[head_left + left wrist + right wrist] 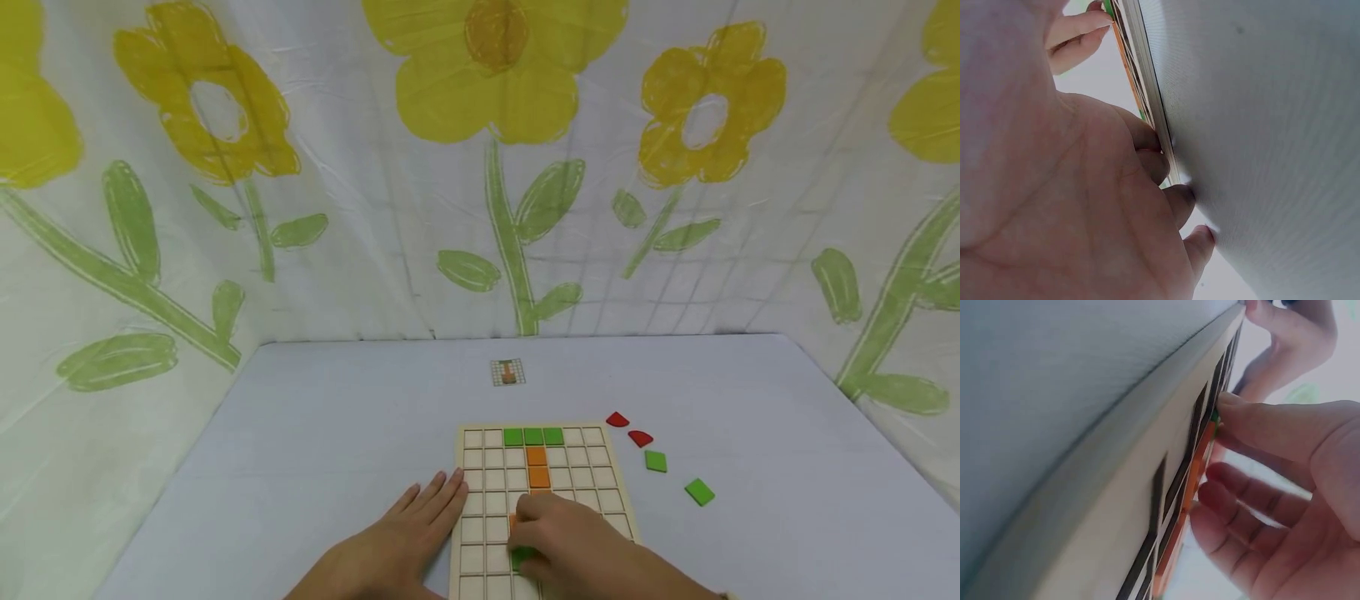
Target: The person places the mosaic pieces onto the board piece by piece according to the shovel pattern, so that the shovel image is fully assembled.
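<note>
A wooden grid board (pixel 472 529) lies on the table in the head view. My left hand (pixel 408 533) rests flat at its left edge with fingers straight, the fingertips touching the frame. Over the lower middle cells, my right hand (pixel 573 537) pinches a green square tile (pixel 519 557) between thumb and index finger. In the right wrist view this green tile (pixel 1215 416) sits at the board surface, beside orange tiles (pixel 1197 462). Three green tiles (pixel 533 437) fill middle cells of the top row, with a column of orange tiles (pixel 538 477) below, partly hidden by my right hand.
Right of the board lie two red quarter-round pieces (pixel 617 420) and two loose green tiles, one nearer the board (pixel 656 461) and one farther out (pixel 700 492). A small pattern card (pixel 507 372) lies beyond the board. A flowered curtain (pixel 360 275) hangs behind the table.
</note>
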`<state>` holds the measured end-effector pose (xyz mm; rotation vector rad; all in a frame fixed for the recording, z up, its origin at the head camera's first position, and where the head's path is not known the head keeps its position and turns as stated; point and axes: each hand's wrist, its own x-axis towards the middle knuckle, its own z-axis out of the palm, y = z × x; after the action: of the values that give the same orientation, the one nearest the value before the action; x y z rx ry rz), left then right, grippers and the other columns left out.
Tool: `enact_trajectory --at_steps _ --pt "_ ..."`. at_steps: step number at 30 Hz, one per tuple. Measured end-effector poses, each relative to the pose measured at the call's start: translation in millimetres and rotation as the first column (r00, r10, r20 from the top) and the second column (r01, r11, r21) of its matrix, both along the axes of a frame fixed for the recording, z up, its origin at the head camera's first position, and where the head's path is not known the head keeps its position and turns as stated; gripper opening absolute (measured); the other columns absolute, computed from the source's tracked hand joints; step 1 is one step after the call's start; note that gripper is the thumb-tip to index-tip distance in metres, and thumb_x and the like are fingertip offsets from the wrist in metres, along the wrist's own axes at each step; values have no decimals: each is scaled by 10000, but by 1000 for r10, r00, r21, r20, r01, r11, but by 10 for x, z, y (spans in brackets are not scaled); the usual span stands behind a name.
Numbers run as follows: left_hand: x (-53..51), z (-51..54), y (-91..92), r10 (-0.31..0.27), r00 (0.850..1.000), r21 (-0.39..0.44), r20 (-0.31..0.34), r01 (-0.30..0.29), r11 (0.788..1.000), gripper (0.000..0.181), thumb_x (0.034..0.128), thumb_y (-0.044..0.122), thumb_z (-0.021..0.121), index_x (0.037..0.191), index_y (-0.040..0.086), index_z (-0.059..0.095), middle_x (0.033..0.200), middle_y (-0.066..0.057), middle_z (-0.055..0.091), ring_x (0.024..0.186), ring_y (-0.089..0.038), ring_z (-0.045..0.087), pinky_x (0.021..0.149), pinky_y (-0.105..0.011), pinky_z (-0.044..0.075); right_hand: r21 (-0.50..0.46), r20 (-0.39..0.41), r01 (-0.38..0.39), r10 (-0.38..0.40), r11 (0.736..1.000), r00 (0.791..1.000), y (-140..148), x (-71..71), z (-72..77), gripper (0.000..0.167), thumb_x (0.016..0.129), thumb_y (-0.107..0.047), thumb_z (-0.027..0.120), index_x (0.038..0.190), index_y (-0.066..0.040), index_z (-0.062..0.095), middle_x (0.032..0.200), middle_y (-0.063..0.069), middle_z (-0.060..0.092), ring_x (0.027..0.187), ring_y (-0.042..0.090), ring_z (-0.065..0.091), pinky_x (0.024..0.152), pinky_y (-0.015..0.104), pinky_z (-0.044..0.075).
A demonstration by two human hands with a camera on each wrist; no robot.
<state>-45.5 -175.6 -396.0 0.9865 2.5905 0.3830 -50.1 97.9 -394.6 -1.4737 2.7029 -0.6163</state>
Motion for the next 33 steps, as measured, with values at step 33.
enact_trajectory --at_steps 33 --pt "-12 -3 24 8 1000 0 19 -8 1000 1269 742 831 617 1606 37 133 1673 -115 67 1519 -318 93 1170 -567 190 -87 -131 71 -82 994 988 793 25 78 214 825 -32 780 938 -207 730 992 -132 679 922 60 632 787 233 541"
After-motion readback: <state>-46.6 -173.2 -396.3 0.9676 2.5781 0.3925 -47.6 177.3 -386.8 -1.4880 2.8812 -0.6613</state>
